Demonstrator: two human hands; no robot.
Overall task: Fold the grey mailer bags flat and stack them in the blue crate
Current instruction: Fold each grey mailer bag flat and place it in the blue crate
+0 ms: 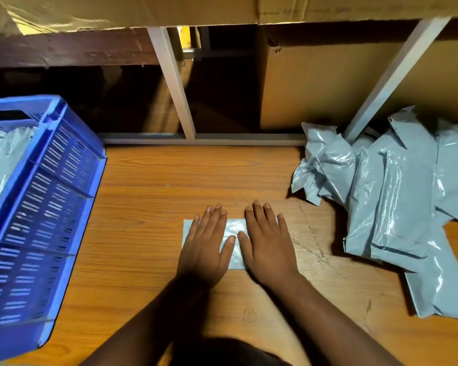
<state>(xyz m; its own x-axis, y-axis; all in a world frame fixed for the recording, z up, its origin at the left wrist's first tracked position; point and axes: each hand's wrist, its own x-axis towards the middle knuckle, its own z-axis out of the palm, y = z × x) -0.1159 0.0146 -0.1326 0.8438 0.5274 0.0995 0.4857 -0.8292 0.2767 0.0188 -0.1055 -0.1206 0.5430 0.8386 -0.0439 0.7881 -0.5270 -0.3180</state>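
Your two hands lie flat on one folded mailer bag (234,241), which rests on the wooden floor (196,175) in front of you, in the middle of the view. The left hand (205,247) covers the left part of the bag and the right hand (269,247) covers the right part. The fingers of both hands are straight and a little spread, they press down and grip nothing. The two thumbs point toward each other and almost meet over the shiny middle of the bag. Both forearms come up from the lower edge of the view and run close together toward the bag.

I judge that you are now pressing the fold flat, so this bag is nearly ready, but it is not yet in the crate. The blue crate (72,180) stands at your left, well apart from the bag, and some grey bags (0,159) already show inside it. How many there are, I cannot tell.

At your right lies a pile of unfolded mailer bags (397,196), loose and crumpled, near the metal leg (389,77) of the shelf and the cardboard box (328,88) behind. This pile looks quite big, so I think a good part of the work is left: move this bag to the crate, then fold the others one by one.
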